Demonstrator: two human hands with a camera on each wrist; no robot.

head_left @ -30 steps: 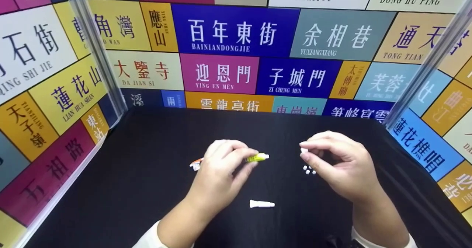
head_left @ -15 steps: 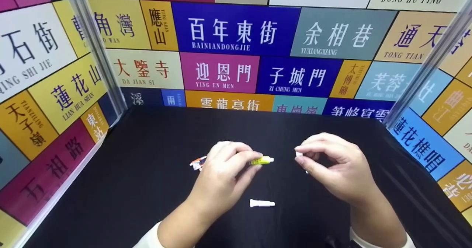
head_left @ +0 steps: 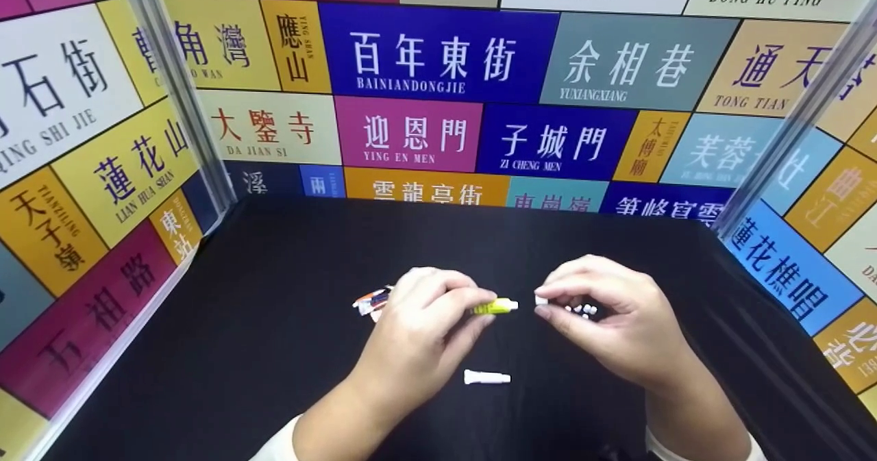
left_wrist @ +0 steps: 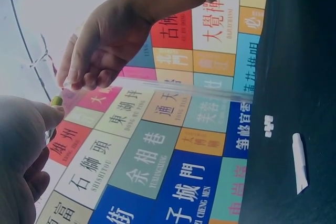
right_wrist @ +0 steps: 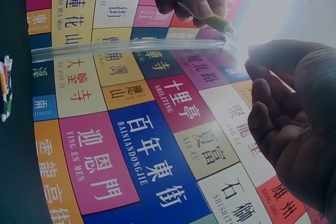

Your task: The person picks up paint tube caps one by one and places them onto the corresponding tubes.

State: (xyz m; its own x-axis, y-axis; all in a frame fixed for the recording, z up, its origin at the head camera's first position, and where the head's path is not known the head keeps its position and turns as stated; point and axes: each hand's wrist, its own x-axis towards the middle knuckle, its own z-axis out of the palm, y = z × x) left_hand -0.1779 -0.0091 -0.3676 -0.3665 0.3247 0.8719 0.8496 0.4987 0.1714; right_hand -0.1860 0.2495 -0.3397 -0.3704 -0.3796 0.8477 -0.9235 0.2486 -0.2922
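My left hand (head_left: 418,324) pinches a small yellow squeeze tube (head_left: 499,306) between thumb and fingers, its white nozzle facing right. The yellow-green tube (right_wrist: 219,23) is also visible in the right wrist view. A little to the right, my right hand (head_left: 620,314) pinches a small white cap (head_left: 541,301) between thumb and index finger. A short gap separates the cap from the nozzle. Below the hands lies a white tapered tube (head_left: 487,377). Several small white caps (head_left: 588,309) lie beyond the right fingers, partly hidden.
Several slim coloured tubes (head_left: 370,302) lie in a pile, partly behind the left hand. A black cloth (head_left: 274,351) covers the table. Panels with printed signs (head_left: 438,53) enclose it at the back and sides, with clear strips (head_left: 795,111) at the corners.
Both hands have come nearer each other and slightly lower in the head view. The left has shifted right with the yellow tube, the right has shifted left with the white cap.
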